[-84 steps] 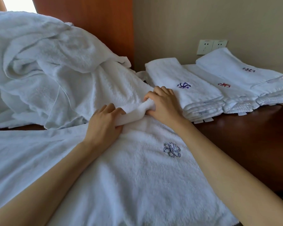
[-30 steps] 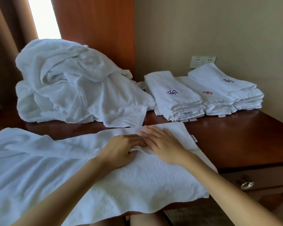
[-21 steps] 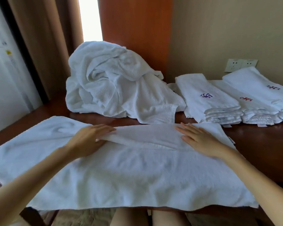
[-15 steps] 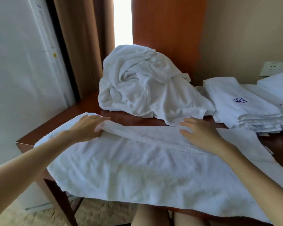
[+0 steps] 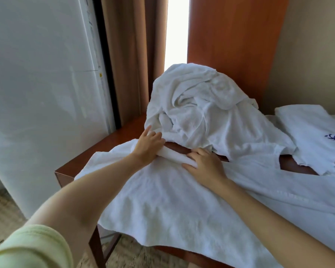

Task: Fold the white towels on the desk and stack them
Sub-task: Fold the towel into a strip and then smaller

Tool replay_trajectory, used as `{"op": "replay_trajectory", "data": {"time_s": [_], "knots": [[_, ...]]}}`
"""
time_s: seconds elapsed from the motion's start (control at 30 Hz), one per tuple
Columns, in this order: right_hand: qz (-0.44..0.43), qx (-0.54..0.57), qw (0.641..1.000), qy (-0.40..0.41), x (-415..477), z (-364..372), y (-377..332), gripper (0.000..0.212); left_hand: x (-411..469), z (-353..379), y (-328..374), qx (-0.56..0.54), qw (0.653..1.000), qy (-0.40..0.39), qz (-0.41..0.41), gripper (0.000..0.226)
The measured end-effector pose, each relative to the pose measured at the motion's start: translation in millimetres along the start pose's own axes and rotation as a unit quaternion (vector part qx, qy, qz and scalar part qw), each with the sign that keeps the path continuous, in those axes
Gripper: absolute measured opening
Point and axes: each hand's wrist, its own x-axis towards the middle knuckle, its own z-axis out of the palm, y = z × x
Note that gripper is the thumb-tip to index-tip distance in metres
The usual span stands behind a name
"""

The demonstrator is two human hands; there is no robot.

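Nearest to us, a pale green sleeve (image 5: 27, 248) covered the upper left arm, and both bare forearms reached out over the white towel (image 5: 162, 209). That towel lay spread across the near part of the desk (image 5: 104, 142), its near edge hanging over the front. Along its far side the cloth was gathered into a thick rolled fold (image 5: 174, 156), which ran between the two hands. The left hand (image 5: 148, 149) sat on the fold's left end, fingers close together and slightly bent, their tips touching the foot of the heap behind. We could not tell whether they gripped the cloth or only pressed it. The right hand (image 5: 206, 167) lay palm down on the fold's right end, fingers nearly straight and held together, pressing the roll without closing round it. Just beyond the hands rose a heap of unfolded towels (image 5: 201, 113). To its right we saw a folded towel (image 5: 313, 136) with a blue emblem. At the far left stood a white appliance (image 5: 37, 84), with brown curtains (image 5: 128, 55) behind it.
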Motion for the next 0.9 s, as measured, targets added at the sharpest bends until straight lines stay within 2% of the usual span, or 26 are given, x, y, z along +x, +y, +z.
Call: {"op": "replay_trajectory", "data": {"time_s": [0.07,0.17,0.23,0.3,0.37,0.43,0.53,0.63,0.7,0.8,0.9], "knots": [[-0.018,-0.015,0.999,0.043,2,-2,2,0.034,-1,-1,-3,-0.001,0.999,0.01,0.039,0.032],[-0.061,-0.012,0.994,0.091,2,-5,0,0.02,-9,-13,-29,0.032,0.983,-0.005,0.181,0.032],[-0.095,-0.02,0.99,0.105,1,-8,-4,0.025,-23,-23,-55,0.038,0.966,-0.016,0.254,0.029],[-0.136,-0.037,0.981,0.135,2,-11,-8,0.034,-40,-34,-79,0.035,0.96,-0.001,0.277,0.028],[-0.156,-0.037,0.976,0.15,1,-17,-11,0.043,-61,-37,-95,0.04,0.967,0.026,0.249,0.027],[-0.151,-0.016,0.981,0.121,0,-24,-16,0.05,-87,-33,-97,0.048,0.977,0.012,0.208,0.023],[-0.122,0.019,0.992,-0.022,0,-32,-22,0.057,-117,-19,-80,0.095,0.982,-0.069,0.151,0.03],[-0.136,0.018,0.978,-0.155,0,-35,-28,0.053,-125,-22,-69,0.144,0.983,-0.108,0.037,0.045],[-0.128,0.025,0.97,-0.206,-1,-36,-34,0.055,-124,-27,-68,0.157,0.974,-0.158,-0.03,0.034],[-0.089,0.026,0.956,-0.278,0,-35,-37,0.066,-118,-26,-68,0.098,0.959,-0.253,-0.085,0.033],[-0.062,0.03,0.951,-0.301,4,-34,-37,0.072,-106,-21,-72,-0.008,0.942,-0.302,-0.143,0.044]]}}
